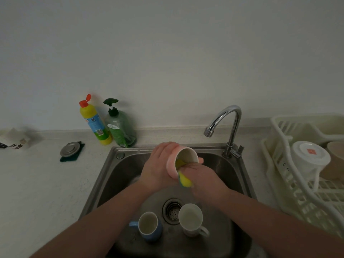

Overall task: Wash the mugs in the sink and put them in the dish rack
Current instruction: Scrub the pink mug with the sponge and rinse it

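Room: a pale speckled counter is running along a plain white wall, dimly lit.
Sink: steel basin sitting in the counter, tap at its back right.
Pink mug: tilted above the sink, mouth facing the camera.
Left hand: fingers wrapping around the pink mug's side.
Right hand: gripping a yellow sponge, pushing it into the mug's mouth.
Blue mug, white mug: standing upright on the sink floor, either side of the drain.
Dish rack: white, just right of the sink.

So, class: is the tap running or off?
Off: no water falls from the tap's spout above the sink.
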Motion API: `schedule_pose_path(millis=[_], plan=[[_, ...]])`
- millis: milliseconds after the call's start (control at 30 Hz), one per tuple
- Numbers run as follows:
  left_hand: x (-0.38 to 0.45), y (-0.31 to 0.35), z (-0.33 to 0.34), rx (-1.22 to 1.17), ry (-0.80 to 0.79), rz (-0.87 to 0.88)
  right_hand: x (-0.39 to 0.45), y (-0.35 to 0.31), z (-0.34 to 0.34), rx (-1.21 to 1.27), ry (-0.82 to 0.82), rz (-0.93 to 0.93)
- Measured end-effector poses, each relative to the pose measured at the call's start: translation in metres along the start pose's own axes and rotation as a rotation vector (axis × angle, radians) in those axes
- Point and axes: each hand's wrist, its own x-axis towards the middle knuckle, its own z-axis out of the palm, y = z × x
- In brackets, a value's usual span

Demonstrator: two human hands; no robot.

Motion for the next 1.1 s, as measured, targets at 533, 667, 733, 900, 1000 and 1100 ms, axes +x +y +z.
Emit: schedule_pose_path(millis=[533,667,733,900,1000,1100], plan=[[-0.001,-0.014,-0.010,-0.091,-0.316,-0.011,0.003,0.005,-0.004,0.012,-0.180,0.035],[-0.002,-0.013,-0.010,-0.088,-0.346,-0.040,0.001,0.002,-0.004,-0.091,-0.213,0.038],[-0.004,-0.014,-0.009,-0.084,-0.384,-0.052,0.001,0.006,-0.010,-0.270,-0.288,-0.053],[0.002,-0.011,-0.008,-0.116,-0.513,-0.074,-0.001,0.028,-0.006,-0.386,-0.318,-0.209],[0.002,-0.017,-0.008,-0.200,-0.549,-0.097,-0.002,0.020,-0.006,-0.253,-0.346,-0.108],[-0.001,-0.019,-0.009,-0.272,-0.509,-0.142,-0.002,0.015,-0.005,-0.079,-0.230,-0.083]])
